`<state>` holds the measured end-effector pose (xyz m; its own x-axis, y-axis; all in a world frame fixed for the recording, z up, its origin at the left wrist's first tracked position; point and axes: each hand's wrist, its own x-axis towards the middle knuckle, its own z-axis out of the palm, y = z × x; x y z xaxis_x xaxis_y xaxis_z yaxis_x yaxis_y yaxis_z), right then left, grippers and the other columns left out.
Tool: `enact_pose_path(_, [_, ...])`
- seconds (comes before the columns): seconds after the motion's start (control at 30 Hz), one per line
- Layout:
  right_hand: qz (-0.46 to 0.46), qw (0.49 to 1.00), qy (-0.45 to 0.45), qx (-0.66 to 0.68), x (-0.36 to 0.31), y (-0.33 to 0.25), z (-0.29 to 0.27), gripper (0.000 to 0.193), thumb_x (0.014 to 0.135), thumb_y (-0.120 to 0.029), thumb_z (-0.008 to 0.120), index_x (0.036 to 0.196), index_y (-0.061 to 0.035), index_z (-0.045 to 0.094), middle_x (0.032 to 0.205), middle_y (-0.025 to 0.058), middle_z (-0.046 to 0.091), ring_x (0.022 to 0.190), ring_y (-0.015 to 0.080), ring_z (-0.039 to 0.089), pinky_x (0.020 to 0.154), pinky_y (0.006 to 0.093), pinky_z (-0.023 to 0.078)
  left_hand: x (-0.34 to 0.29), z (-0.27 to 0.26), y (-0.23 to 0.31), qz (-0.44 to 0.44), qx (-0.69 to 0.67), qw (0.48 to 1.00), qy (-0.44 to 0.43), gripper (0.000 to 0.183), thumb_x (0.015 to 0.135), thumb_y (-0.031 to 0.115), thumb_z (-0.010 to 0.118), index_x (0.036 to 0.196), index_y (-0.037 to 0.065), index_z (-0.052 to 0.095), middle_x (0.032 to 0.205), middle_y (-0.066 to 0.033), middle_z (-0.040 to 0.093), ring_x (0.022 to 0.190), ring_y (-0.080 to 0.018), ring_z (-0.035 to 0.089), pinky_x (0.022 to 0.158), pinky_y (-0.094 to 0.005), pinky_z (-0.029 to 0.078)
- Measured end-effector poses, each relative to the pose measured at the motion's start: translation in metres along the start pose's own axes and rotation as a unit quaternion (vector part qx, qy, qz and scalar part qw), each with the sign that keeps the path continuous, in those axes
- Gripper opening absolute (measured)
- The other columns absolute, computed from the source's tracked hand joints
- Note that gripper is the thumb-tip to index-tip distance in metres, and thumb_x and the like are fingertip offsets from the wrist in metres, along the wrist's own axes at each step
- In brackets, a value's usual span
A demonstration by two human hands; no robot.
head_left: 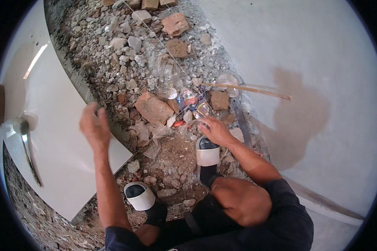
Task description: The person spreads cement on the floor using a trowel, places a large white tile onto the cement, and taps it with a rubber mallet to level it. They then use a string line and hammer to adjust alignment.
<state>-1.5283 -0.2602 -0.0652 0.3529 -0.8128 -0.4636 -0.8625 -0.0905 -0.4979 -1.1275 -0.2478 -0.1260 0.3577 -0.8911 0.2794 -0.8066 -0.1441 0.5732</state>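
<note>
My left hand is raised over the edge of a large glossy white tile, thumb apart from the slightly blurred fingers, with nothing visible in it. Down at the rubble, my right hand reaches inward, fingers stretched toward a crumpled printed wrapper. Whether the fingertips touch it, I cannot tell. Just beyond lies a red and white printed packet. A reddish broken brick sits between my hands. Thin string runs across the rubble.
A thin wooden stick lies toward the pale wall on the right. Brick chunks and a clear plastic bottle lie farther off. A long-handled, cement-smeared tool rests on the tile. My sandaled feet stand among stones.
</note>
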Motion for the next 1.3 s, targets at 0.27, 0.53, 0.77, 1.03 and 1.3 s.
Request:
enact_pose_path(0.27, [0.05, 0.998, 0.027, 0.023, -0.015, 0.028, -0.004, 0.032, 0.09, -0.027, 0.061, 0.113, -0.0053, 0.065, 0.102, 0.0175, 0.064, 0.094, 0.0372, 0.062, 0.081, 0.0427, 0.049, -0.056, 0.06, 0.117, 0.134, -0.072, 0.956, -0.251, 0.024, 0.082, 0.026, 0.071, 0.097, 0.007, 0.065, 0.103, -0.0107, 0.065, 0.099, -0.0289, 0.061, 0.09, -0.0495, 0.04])
enact_pose_path(0.53, [-0.083, 0.993, -0.01, 0.083, 0.029, -0.014, -0.016, 0.029, 0.091, -0.02, 0.061, 0.112, -0.001, 0.066, 0.109, 0.0188, 0.067, 0.103, 0.0304, 0.064, 0.092, 0.039, 0.048, -0.031, 0.044, 0.123, 0.122, -0.019, 0.969, -0.215, 0.03, 0.081, 0.036, 0.066, 0.095, 0.008, 0.064, 0.098, -0.0108, 0.066, 0.093, -0.0274, 0.063, 0.082, -0.0426, 0.044])
enact_pose_path(0.77, [-0.201, 0.96, -0.105, 0.162, 0.074, -0.119, -0.046, 0.03, 0.091, -0.019, 0.062, 0.109, 0.0043, 0.065, 0.103, 0.0162, 0.067, 0.094, 0.0244, 0.064, 0.087, 0.0343, 0.048, 0.075, -0.064, 0.097, 0.126, 0.107, 0.963, -0.215, 0.026, 0.081, 0.032, 0.064, 0.092, 0.009, 0.064, 0.091, -0.0094, 0.064, 0.088, -0.0279, 0.063, 0.08, -0.0409, 0.043])
enact_pose_path(1.03, [-0.228, 0.926, -0.263, 0.149, 0.028, -0.239, -0.115, 0.035, 0.09, -0.024, 0.062, 0.108, 0.0059, 0.064, 0.091, 0.0111, 0.063, 0.084, 0.0202, 0.06, 0.08, 0.0327, 0.048, 0.041, -0.169, 0.132, -0.016, -0.063, 0.97, -0.235, 0.033, 0.083, 0.036, 0.063, 0.097, 0.005, 0.066, 0.101, -0.0166, 0.066, 0.095, -0.0324, 0.064, 0.081, -0.0467, 0.048])
enact_pose_path(1.3, [-0.25, 0.898, -0.362, -0.022, -0.049, -0.251, -0.087, 0.035, 0.091, -0.026, 0.063, 0.11, 0.0028, 0.065, 0.102, 0.0129, 0.066, 0.094, 0.0234, 0.064, 0.085, 0.0347, 0.048, -0.22, -0.259, 0.052, -0.58, -0.104, 0.804, -0.084, 0.037, 0.092, 0.033, 0.057, 0.111, 0.004, 0.067, 0.117, -0.0197, 0.063, 0.109, -0.0363, 0.059, 0.094, -0.0421, 0.047])
